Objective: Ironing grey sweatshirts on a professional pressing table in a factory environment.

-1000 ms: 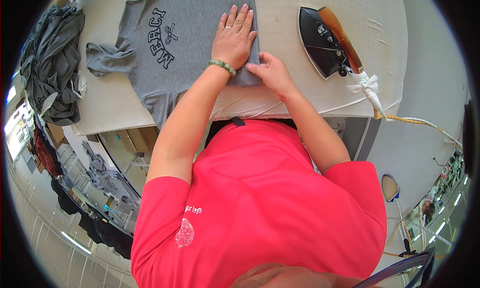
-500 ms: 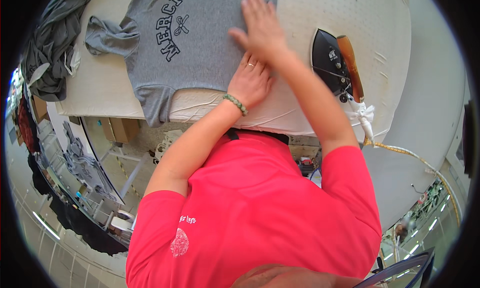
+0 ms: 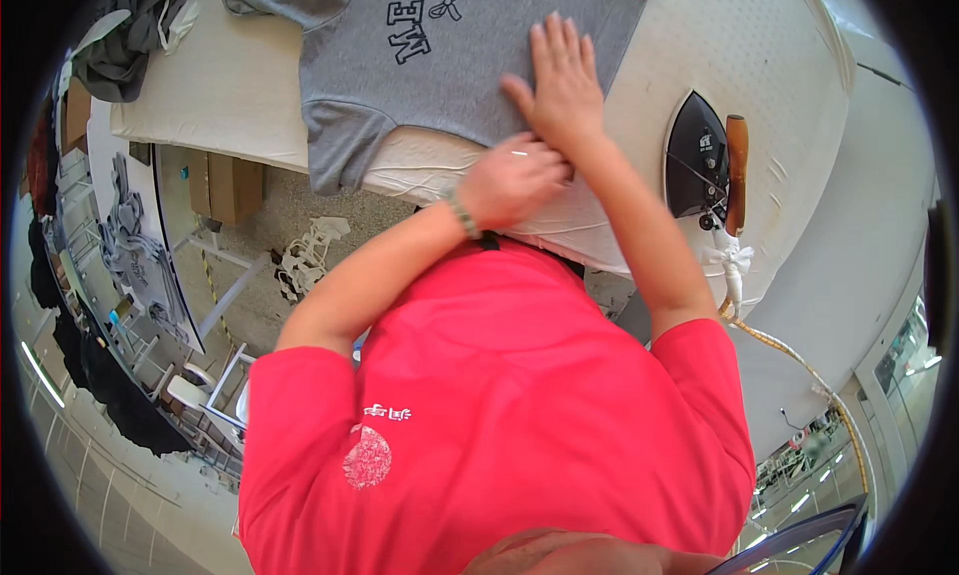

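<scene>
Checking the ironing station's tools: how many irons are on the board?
1. The iron lies on the board, right of the right hand. None other shows.

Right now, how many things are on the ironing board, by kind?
Grey printed t-shirts: 1
Dark garment heaps: 1
Irons: 1
Hands pressing the shirt, left hand and right hand: 2
Total: 5

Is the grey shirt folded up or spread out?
Spread out. The shirt lies flat on the board, one sleeve hanging over the edge, with the right hand pressed on it.
</scene>
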`<action>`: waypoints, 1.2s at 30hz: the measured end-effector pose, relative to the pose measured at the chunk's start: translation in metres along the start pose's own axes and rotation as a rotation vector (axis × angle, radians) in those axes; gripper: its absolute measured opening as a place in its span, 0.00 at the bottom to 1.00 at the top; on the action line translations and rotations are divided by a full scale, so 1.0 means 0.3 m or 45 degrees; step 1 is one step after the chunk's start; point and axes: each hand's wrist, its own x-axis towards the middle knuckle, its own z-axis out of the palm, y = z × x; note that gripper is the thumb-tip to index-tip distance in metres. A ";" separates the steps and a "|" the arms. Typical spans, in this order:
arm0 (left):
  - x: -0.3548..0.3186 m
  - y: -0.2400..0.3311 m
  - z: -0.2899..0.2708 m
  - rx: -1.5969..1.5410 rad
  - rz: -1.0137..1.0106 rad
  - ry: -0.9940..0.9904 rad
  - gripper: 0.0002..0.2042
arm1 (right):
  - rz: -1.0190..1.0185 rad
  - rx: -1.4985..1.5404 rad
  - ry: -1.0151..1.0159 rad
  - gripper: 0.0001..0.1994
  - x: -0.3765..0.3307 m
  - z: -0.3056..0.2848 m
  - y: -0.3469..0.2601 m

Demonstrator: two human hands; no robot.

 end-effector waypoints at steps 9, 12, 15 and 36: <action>-0.129 -0.095 -0.291 0.335 -0.305 -0.033 0.13 | -0.089 0.051 -0.131 0.38 -0.103 -0.085 -0.085; -0.187 -0.064 -0.279 0.401 -0.274 0.003 0.14 | -0.208 0.079 -0.234 0.37 -0.158 -0.100 -0.127; -0.192 -0.089 -0.313 0.348 -0.223 -0.039 0.15 | -0.212 0.074 -0.267 0.37 -0.159 -0.106 -0.136; -0.388 -0.441 -0.756 -0.487 -1.817 0.477 0.13 | -0.990 0.370 -0.492 0.13 0.798 0.048 -0.768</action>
